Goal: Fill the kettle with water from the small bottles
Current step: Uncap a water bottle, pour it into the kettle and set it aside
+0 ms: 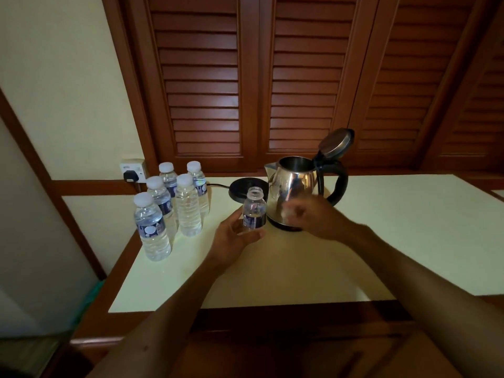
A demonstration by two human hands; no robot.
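Note:
A steel kettle (293, 186) with a black handle stands on the cream table (409, 241), its lid (336, 143) flipped up and open. My left hand (234, 238) grips a small uncapped bottle (254, 208), upright, just left of the kettle. My right hand (308, 214) hovers in front of the kettle's base, blurred, fingers closed on a small white cap (287, 212). Several capped full bottles (169, 205) stand grouped at the table's left.
The kettle's black power base (245, 188) lies behind the held bottle, its cord running to a plug in a wall socket (132, 170). Brown louvred doors (272, 77) rise behind the table. The table's near edge meets a dark wooden front.

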